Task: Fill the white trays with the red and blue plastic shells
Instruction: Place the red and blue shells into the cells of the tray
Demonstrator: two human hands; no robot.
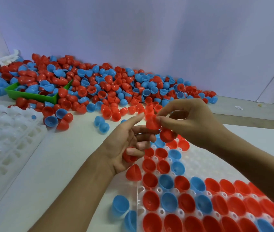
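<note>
White table [62, 156], huge red-blue shell pile [99, 87] behind. My right hand [189, 121] pinches a red shell [152, 123]; left hand [126, 144] curls around another red one [129, 158] beside the half-filled tray [198, 158].

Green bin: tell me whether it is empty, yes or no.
No. The green bin holds red and blue shells heaped above its rim.

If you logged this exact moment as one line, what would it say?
right hand: pinches red shell | left hand: holds red shells | white tray: partly filled | pile: behind
</note>
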